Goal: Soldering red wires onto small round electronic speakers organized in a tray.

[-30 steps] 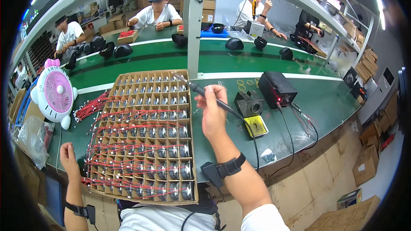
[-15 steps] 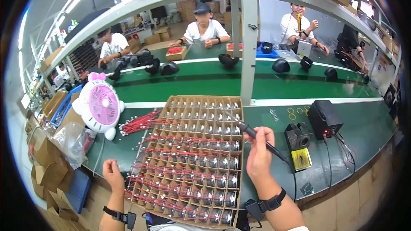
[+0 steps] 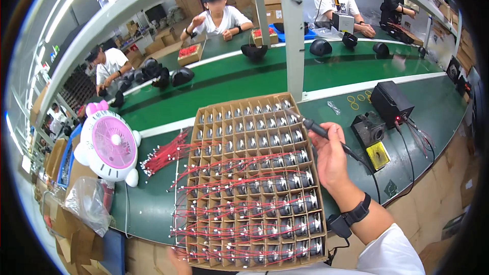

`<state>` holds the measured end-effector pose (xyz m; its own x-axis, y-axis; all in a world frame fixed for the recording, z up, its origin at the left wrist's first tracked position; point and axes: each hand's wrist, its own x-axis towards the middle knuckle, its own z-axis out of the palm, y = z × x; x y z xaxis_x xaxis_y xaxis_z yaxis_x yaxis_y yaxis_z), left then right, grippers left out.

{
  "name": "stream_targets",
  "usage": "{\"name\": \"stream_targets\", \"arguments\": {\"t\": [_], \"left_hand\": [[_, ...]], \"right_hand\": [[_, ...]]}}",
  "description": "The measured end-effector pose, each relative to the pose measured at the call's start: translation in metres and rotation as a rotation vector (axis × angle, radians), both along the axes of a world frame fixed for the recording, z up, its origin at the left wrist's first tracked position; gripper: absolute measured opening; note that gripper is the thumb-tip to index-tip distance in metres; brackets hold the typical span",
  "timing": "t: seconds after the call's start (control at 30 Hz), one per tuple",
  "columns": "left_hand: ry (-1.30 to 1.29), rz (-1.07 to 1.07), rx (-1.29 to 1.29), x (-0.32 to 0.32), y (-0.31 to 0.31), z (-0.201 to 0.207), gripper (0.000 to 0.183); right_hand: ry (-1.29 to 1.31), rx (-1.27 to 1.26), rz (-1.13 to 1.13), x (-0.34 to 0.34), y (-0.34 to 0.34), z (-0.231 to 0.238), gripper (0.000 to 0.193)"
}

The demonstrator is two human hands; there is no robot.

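Observation:
My right hand (image 3: 330,155) is closed around the black handle of a soldering iron (image 3: 318,129). Its metal tip is over the far right corner of a divided cardboard tray (image 3: 324,242). Small round black-and-silver parts (image 3: 294,182), which look like speakers, fill the tray's cells. Thin red wires (image 3: 229,208) with white ends lie across the nearer rows. Low at the tray's near left corner is my left hand (image 3: 179,260), partly out of sight, its fingers hidden or blurred. A loose bundle of red wires (image 3: 165,154) rests left of the tray.
A pink-and-white fan (image 3: 113,145) stands at left. To the right are a black soldering station (image 3: 391,103), an iron stand (image 3: 368,128) with a yellow sponge (image 3: 378,156), and yellow rings. Beyond a white post (image 3: 294,46), black shells line a green belt (image 3: 214,89); several people sit there.
The view has swung, shifting the tray within it. My left hand has dropped from beside the tray to its near left corner. My right hand still holds the iron, its tip now nearer the far corner.

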<state>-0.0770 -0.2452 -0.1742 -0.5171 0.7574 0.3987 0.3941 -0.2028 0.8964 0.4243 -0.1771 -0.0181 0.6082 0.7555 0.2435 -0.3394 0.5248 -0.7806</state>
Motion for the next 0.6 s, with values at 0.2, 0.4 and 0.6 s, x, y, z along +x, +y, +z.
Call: {"name": "stream_targets", "arguments": {"t": [0.2,0.4,0.6], "left_hand": [[0.076,-0.369,-0.181,0.006,0.026,-0.051,0.019],[0.006,-0.560,-0.400,0.052,0.008,-0.099,0.022],[-0.063,-0.720,-0.569,0.109,-0.015,-0.089,0.025]], "right_hand": [[0.128,0.029,0.230,0.007,0.011,-0.006,0.025],[0.070,0.027,0.241,0.015,0.013,0.005,0.022],[0.024,0.008,0.202,0.023,0.015,-0.014,0.029]]}}
